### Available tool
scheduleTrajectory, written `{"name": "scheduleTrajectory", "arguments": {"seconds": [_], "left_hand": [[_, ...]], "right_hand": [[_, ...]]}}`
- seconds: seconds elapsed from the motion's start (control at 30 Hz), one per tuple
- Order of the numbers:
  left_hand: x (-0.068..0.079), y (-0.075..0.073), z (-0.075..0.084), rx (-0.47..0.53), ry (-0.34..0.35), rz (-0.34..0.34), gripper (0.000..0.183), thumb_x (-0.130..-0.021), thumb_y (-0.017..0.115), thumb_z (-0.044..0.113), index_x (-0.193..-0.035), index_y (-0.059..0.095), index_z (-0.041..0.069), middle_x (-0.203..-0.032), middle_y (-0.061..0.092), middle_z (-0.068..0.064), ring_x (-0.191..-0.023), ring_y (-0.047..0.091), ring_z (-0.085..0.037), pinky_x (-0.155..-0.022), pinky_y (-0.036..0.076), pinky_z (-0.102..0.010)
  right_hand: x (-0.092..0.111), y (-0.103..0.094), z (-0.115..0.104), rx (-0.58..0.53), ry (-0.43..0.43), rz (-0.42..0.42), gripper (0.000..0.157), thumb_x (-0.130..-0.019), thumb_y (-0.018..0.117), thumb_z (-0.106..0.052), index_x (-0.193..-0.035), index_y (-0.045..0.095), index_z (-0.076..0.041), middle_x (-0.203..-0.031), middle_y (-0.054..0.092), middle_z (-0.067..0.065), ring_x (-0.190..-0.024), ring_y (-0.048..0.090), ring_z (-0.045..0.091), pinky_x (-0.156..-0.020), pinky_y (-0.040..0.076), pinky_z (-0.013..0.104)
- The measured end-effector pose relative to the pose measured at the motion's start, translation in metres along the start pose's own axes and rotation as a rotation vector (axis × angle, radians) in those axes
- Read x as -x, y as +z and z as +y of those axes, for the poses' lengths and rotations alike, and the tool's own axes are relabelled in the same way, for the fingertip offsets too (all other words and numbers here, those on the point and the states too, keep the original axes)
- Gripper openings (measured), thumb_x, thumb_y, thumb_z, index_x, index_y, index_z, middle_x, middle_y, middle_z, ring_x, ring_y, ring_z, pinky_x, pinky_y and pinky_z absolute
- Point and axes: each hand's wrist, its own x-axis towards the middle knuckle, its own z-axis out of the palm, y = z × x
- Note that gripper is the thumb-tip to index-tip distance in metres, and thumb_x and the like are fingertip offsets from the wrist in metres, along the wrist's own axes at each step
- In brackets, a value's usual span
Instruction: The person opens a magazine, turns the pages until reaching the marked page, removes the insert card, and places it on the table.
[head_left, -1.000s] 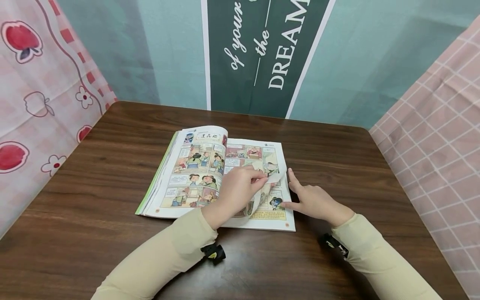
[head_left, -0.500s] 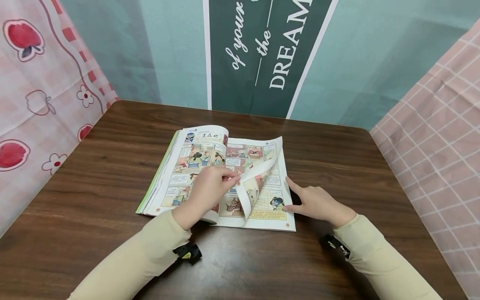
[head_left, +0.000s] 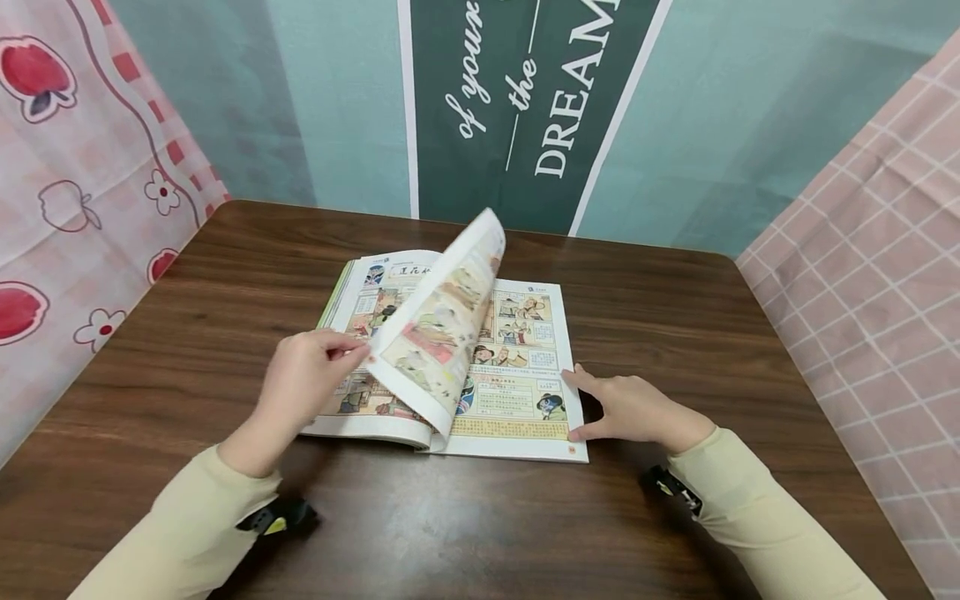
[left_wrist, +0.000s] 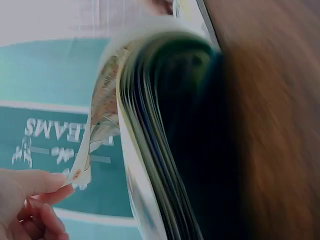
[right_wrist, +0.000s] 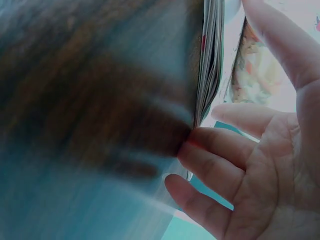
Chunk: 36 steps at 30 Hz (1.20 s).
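An open comic book (head_left: pixel 517 429) lies on the table with illustrated panels on both sides. My left hand (head_left: pixel 311 375) pinches the lower corner of one page (head_left: pixel 435 333) between thumb and fingers. That page stands raised and curved over the left half, hiding part of it. In the left wrist view the pinched page (left_wrist: pixel 102 107) bends away from the thick stack of pages (left_wrist: pixel 150 135). My right hand (head_left: pixel 637 408) rests at the book's right edge, thumb and index finger on the margin. The right wrist view shows its other fingers (right_wrist: pixel 215 160) extended against the page edges.
The brown wooden table (head_left: pixel 465 525) carries the book near its middle. A teal cloth with lettering (head_left: pixel 345 108) hangs behind it. Pink patterned cloth (head_left: pixel 97 208) hangs on the left and pink checked cloth (head_left: pixel 870 275) on the right.
My left hand has moved left, carrying the pinched page from the right half across the spine, so the page beneath shows. My right hand stays at the right edge.
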Motion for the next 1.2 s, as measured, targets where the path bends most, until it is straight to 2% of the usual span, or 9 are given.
{"name": "scheduleTrajectory", "arguments": {"seconds": [0.13,0.23,0.37,0.47,0.57,0.67,0.83,1.0,1.2], "left_hand": [[0.011,-0.016,-0.017,-0.060,-0.037,-0.003,0.013,-0.081,0.071,0.015,-0.082,0.075,0.003,-0.068,0.065,-0.004,-0.057,0.047,-0.015,-0.053,0.037,-0.032],[0.017,-0.027,-0.026,-0.109,-0.061,-0.012,0.015,-0.082,0.071,0.017,-0.082,0.074,0.002,-0.066,0.063,-0.004,-0.056,0.047,-0.017,-0.052,0.036,-0.033],[0.024,-0.039,-0.034,-0.166,-0.122,-0.077,0.019,-0.083,0.069,0.022,-0.086,0.074,0.004,-0.068,0.063,-0.003,-0.059,0.050,-0.018,-0.050,0.035,-0.032],[0.029,-0.045,-0.036,-0.192,-0.168,-0.168,0.019,-0.084,0.068,0.025,-0.088,0.074,0.007,-0.071,0.065,-0.003,-0.060,0.050,-0.018,-0.048,0.034,-0.032],[0.032,-0.047,-0.039,-0.215,-0.183,-0.260,0.016,-0.084,0.068,0.026,-0.085,0.074,0.011,-0.072,0.065,-0.001,-0.059,0.049,-0.017,-0.046,0.034,-0.033],[0.034,-0.048,-0.043,-0.239,-0.190,-0.336,0.013,-0.084,0.068,0.026,-0.079,0.072,0.015,-0.065,0.057,0.003,-0.057,0.044,-0.015,-0.046,0.032,-0.033],[0.037,-0.048,-0.046,-0.269,-0.202,-0.394,0.016,-0.084,0.067,0.029,-0.071,0.065,0.020,-0.059,0.046,0.004,-0.056,0.041,-0.015,-0.046,0.030,-0.033],[0.035,-0.047,-0.047,-0.300,-0.234,-0.463,0.020,-0.084,0.066,0.035,-0.070,0.063,0.021,-0.060,0.047,0.004,-0.058,0.043,-0.016,-0.047,0.031,-0.034],[0.031,-0.045,-0.045,-0.353,-0.276,-0.526,0.020,-0.082,0.068,0.036,-0.073,0.065,0.018,-0.063,0.050,0.001,-0.058,0.045,-0.017,-0.047,0.034,-0.036]], "right_hand": [[0.000,-0.001,-0.001,0.009,-0.008,-0.003,0.098,-0.069,0.065,-0.066,-0.139,0.041,-0.002,-0.134,0.043,0.028,-0.061,0.053,0.009,-0.060,0.045,0.032],[-0.001,-0.001,-0.003,0.005,-0.007,-0.006,0.099,-0.067,0.066,-0.067,-0.139,0.042,-0.002,-0.134,0.042,0.029,-0.057,0.051,0.009,-0.059,0.044,0.031],[0.000,0.000,-0.003,0.009,-0.006,-0.017,0.100,-0.067,0.065,-0.068,-0.139,0.041,-0.003,-0.135,0.041,0.029,-0.062,0.057,0.014,-0.060,0.045,0.032],[0.001,0.000,-0.003,0.020,-0.008,-0.024,0.101,-0.067,0.065,-0.069,-0.139,0.041,-0.002,-0.135,0.040,0.029,-0.071,0.062,0.019,-0.063,0.046,0.034],[0.000,0.000,-0.003,0.028,-0.015,-0.025,0.102,-0.066,0.064,-0.070,-0.139,0.041,-0.002,-0.135,0.039,0.030,-0.073,0.063,0.022,-0.064,0.046,0.035],[0.001,-0.001,-0.004,0.033,-0.019,-0.032,0.103,-0.066,0.063,-0.071,-0.139,0.041,-0.003,-0.136,0.038,0.031,-0.073,0.063,0.022,-0.062,0.046,0.034],[0.000,-0.002,-0.004,0.042,-0.016,-0.035,0.104,-0.065,0.063,-0.072,-0.140,0.041,-0.003,-0.137,0.037,0.030,-0.077,0.064,0.025,-0.063,0.046,0.033],[0.000,-0.002,-0.005,0.031,-0.010,-0.039,0.104,-0.064,0.066,-0.071,-0.140,0.041,-0.004,-0.138,0.036,0.031,-0.084,0.064,0.027,-0.064,0.047,0.034],[0.001,-0.001,-0.006,0.013,-0.001,-0.064,0.106,-0.063,0.067,-0.071,-0.141,0.039,-0.005,-0.140,0.033,0.031,-0.082,0.064,0.025,-0.063,0.046,0.032]]}}
